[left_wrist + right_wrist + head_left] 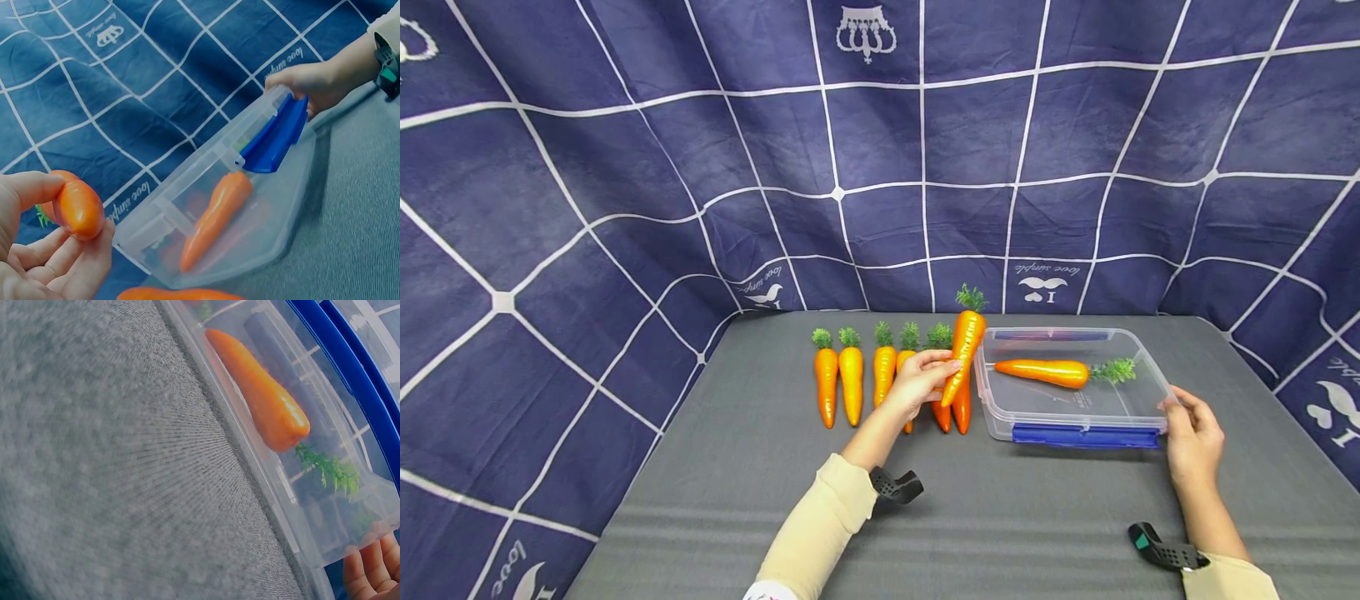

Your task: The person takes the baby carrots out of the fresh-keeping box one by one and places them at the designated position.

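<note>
In the head view my left hand (917, 383) pinches an orange carrot (967, 333) with a green leafy top, raised above the table just left of a clear plastic box (1000, 429). Thumb and fingertips lie on either side of this carrot (80, 209) in the left wrist view. One carrot (1045, 372) lies inside the box, its leaves toward the right. My right hand (1197, 437) grips the box's right side near the front corner; its fingers (372, 565) show at the wall in the right wrist view. Blue clips (1086, 436) line the box's front.
Several carrots stand in a row left of the box, among them an orange one (826, 387) and a yellower one (852, 385). Those at the row's right end are partly hidden by my left hand. A grey cloth (985, 517) covers the table; blue checked fabric (880, 225) hangs behind.
</note>
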Demonstrator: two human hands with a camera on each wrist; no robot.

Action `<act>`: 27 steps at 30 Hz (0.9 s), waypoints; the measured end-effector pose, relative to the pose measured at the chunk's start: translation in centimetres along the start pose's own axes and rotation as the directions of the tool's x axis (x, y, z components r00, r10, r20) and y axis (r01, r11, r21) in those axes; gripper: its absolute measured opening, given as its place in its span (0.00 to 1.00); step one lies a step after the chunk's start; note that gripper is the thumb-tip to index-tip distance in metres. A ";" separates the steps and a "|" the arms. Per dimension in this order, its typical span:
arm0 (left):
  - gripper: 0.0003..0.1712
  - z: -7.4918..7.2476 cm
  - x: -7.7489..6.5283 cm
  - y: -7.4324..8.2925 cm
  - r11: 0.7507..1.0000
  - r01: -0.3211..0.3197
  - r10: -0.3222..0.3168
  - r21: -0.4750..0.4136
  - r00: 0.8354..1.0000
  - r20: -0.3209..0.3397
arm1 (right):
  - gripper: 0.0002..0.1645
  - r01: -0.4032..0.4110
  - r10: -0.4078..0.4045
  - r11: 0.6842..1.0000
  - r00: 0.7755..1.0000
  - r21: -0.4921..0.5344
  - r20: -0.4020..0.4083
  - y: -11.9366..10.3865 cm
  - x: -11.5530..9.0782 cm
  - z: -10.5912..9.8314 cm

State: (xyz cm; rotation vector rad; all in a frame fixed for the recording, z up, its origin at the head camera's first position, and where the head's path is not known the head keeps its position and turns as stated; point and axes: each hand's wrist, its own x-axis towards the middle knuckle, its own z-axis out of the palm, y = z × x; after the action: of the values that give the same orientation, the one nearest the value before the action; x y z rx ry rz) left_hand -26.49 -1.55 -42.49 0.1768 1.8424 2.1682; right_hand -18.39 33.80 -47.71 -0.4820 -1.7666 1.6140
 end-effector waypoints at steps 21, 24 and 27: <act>0.26 -3.1 -1.4 -0.1 0.999 0.027 -0.026 0.017 0.999 -0.038 | 0.19 0.036 -0.036 0.999 0.999 0.001 -0.004 0.5 -0.1 0.2; 0.26 -3.3 -1.4 -0.1 0.999 0.035 -0.034 0.019 0.998 -0.049 | 0.19 0.039 -0.038 0.998 0.999 0.039 -0.008 0.4 -0.1 0.3; 0.26 -3.5 -1.5 -0.2 0.999 0.040 -0.038 0.034 0.998 -0.059 | 0.19 0.033 -0.032 0.998 0.999 0.058 -0.010 0.3 -0.1 0.2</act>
State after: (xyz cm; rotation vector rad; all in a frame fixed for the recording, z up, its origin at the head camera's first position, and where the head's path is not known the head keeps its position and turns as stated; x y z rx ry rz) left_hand -26.06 -5.28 -43.18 0.0852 1.9004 2.1369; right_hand -18.56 33.61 -47.97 -0.4306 -1.7069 1.6330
